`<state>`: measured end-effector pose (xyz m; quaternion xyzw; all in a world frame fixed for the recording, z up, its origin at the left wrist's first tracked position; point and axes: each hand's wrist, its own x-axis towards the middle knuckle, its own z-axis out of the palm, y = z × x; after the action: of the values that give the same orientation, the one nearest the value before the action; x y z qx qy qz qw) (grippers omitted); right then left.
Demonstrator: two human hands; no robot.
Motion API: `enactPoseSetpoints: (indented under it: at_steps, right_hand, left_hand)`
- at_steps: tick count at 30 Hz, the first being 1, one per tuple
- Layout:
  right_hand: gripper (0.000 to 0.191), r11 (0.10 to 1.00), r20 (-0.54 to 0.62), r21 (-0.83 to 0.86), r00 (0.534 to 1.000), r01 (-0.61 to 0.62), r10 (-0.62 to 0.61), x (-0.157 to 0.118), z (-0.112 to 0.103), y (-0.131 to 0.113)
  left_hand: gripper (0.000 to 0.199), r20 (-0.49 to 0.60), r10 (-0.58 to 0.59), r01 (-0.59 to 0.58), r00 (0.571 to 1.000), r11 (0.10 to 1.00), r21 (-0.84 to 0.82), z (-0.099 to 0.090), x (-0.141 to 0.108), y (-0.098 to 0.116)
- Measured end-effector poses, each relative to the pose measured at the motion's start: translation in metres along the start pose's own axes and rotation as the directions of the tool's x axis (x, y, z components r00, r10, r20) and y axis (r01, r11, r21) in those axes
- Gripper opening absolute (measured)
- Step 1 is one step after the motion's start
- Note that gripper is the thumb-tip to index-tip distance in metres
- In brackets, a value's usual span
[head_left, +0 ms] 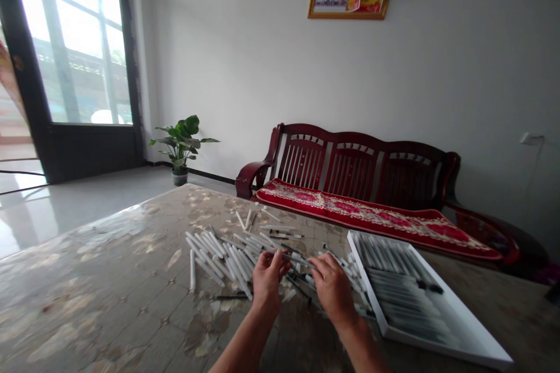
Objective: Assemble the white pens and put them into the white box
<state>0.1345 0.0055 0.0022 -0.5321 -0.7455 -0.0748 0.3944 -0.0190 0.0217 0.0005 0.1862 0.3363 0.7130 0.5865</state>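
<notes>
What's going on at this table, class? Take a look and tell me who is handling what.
A person's left hand and right hand hold a slim pen-like stick between them, above a loose heap of white pen-like tubes on a marble-patterned table. To the right of the hands lies a white tray with rows of similar tubes lined up inside. Behind the table stands a dark wooden bench with a red cushion.

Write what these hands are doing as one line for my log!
left hand, right hand: gripping thin stick | beside: white tubes | white tray
</notes>
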Motion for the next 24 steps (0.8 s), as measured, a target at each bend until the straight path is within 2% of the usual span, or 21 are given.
enactPoseSetpoints:
  at_steps: [8,12,16,19,22,24]
  right_hand:
    - [0.026,0.999,-0.006,0.028,0.999,0.033,-0.032,-0.003,0.004,0.000]
    - [0.020,0.996,0.000,0.084,1.000,-0.017,0.017,0.001,0.001,-0.003]
    - [0.016,0.985,0.094,0.126,0.990,-0.116,0.104,0.009,-0.012,-0.011]
    - [0.015,0.986,0.193,0.094,0.974,-0.135,0.114,0.015,-0.023,-0.019]
    - [0.015,0.981,0.227,0.078,0.961,-0.180,0.158,0.019,-0.029,-0.024]
    - [0.014,0.959,0.232,0.145,0.951,-0.244,0.207,0.019,-0.029,-0.026]
  left_hand:
    - [0.044,0.063,0.009,-0.011,0.998,0.999,0.033,0.002,-0.004,-0.002]
    - [0.046,0.109,0.028,-0.033,0.994,0.998,0.047,0.002,-0.006,0.000]
    - [0.045,0.149,0.048,-0.060,0.988,0.995,0.080,0.002,-0.006,0.004]
    - [0.045,0.194,0.045,-0.070,0.980,0.989,0.127,0.002,-0.006,0.005]
    - [0.045,0.194,0.040,-0.064,0.980,0.991,0.121,0.000,-0.006,0.005]
    - [0.046,0.200,0.025,-0.051,0.980,0.991,0.125,-0.001,-0.005,0.006]
